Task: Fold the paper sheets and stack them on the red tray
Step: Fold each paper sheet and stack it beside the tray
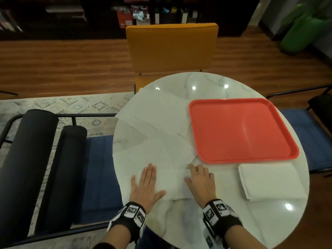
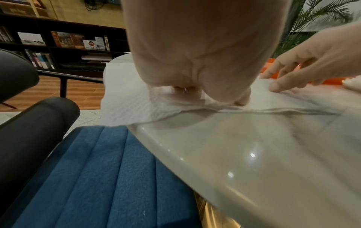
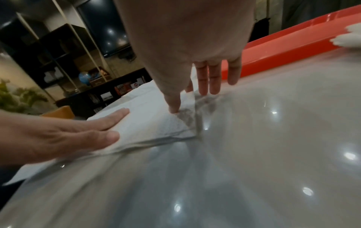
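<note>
A folded white paper sheet (image 1: 170, 184) lies near the front edge of the round marble table (image 1: 206, 83). My left hand (image 1: 146, 184) lies flat on its left part with straight fingers. My right hand (image 1: 199, 180) presses its right edge, fingers straight, thumb on the paper (image 3: 156, 121). Several unfolded sheets (image 1: 158, 112) overlap behind it at the table's left. The red tray (image 1: 242, 130) sits at the back right with nothing in it. A stack of folded sheets (image 1: 269, 180) rests on the table in front of the tray.
A blue cushioned chair (image 2: 109, 169) with black bolsters (image 1: 32, 159) stands close on the left; the sheet's left end overhangs the table edge there. An orange chair (image 1: 172, 47) stands behind the table. Another blue seat (image 1: 305, 126) is on the right.
</note>
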The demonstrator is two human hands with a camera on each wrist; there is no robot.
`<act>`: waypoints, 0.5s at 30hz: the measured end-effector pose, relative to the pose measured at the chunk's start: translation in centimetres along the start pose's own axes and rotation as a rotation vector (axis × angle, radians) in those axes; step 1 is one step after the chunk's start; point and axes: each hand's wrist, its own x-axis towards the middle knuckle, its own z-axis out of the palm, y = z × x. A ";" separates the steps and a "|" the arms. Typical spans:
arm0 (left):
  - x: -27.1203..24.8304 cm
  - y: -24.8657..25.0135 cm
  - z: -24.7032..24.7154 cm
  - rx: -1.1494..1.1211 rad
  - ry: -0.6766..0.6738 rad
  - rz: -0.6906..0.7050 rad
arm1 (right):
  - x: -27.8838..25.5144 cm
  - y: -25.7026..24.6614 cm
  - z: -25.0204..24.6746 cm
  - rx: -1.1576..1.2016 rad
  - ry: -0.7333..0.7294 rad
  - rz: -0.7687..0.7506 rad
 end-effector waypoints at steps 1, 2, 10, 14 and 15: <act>0.0 -0.1 0.0 -0.013 -0.021 -0.006 | 0.2 -0.4 -0.2 0.032 -0.054 0.037; 0.0 -0.1 0.0 -0.008 -0.043 -0.015 | 0.5 -0.5 -0.3 0.055 -0.079 0.056; 0.4 2.7 -5.0 -0.049 0.023 0.090 | 0.1 1.3 -3.7 0.619 -0.095 -0.025; 1.8 5.5 -8.4 -0.175 0.063 0.182 | -1.8 3.4 -8.1 0.978 -0.092 -0.113; 2.0 6.3 -9.2 -0.186 0.048 0.206 | -2.1 4.3 -8.7 1.028 -0.076 -0.119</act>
